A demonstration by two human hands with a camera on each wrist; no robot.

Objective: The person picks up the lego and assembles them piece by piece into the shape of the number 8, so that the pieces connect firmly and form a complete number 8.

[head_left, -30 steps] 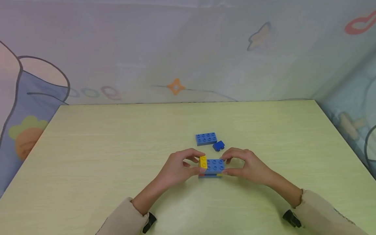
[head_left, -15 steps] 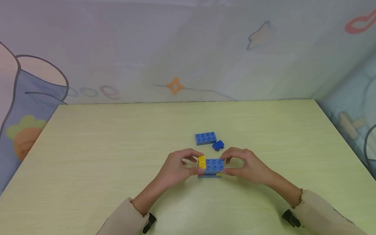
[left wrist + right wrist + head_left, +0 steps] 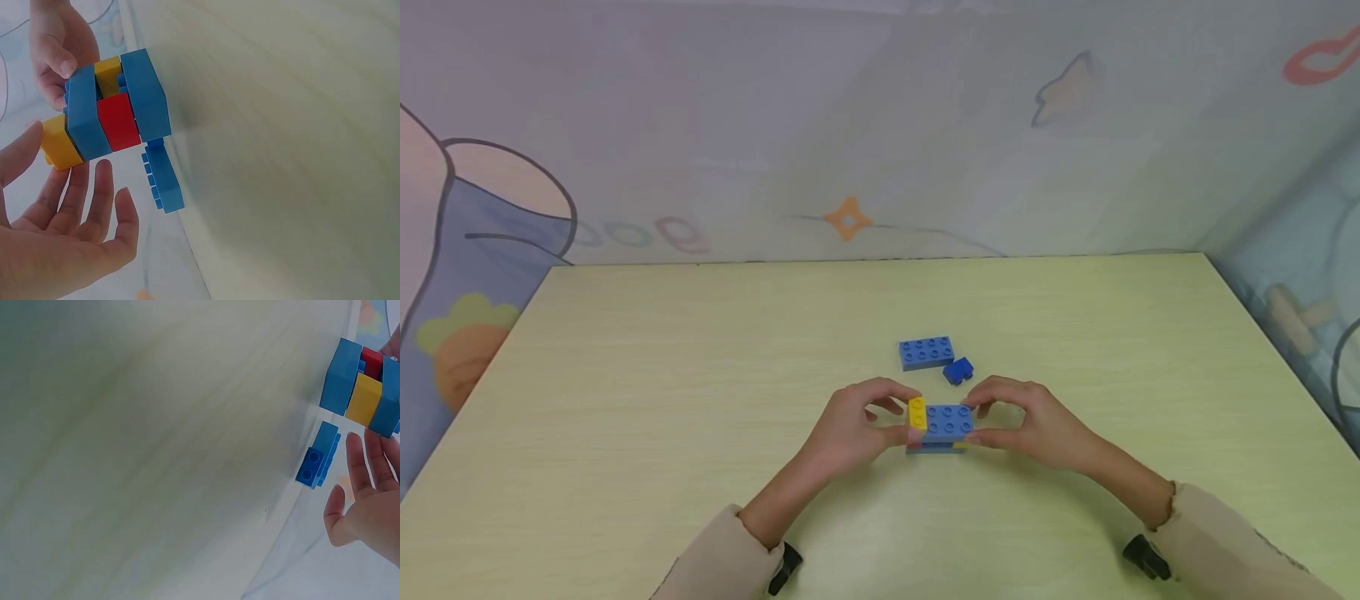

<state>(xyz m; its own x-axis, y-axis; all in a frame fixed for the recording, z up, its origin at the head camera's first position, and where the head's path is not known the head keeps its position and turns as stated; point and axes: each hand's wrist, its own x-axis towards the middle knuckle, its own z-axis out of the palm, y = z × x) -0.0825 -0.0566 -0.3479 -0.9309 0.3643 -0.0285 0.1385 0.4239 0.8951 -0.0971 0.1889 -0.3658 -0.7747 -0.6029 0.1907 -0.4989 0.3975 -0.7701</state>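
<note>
A stack of toy building bricks stands on the table in front of me. Its lower blue brick (image 3: 145,94) carries a red brick (image 3: 119,122) at the left end and a yellow brick (image 3: 364,400) at the right, with a gap between them. Across these two lies the upper blue brick (image 3: 949,425), studs up. A small yellow brick (image 3: 917,413) sits on its left end, and my left hand (image 3: 853,429) pinches this one between thumb and fingers. My right hand (image 3: 1037,425) pinches the right end of the upper blue brick.
Behind the stack a loose blue brick (image 3: 927,354) lies studs up on the pale table (image 3: 700,375). A small dark blue brick (image 3: 958,372) is tipped on its side by its right corner. A printed cloth (image 3: 737,133) hangs along the table's back edge.
</note>
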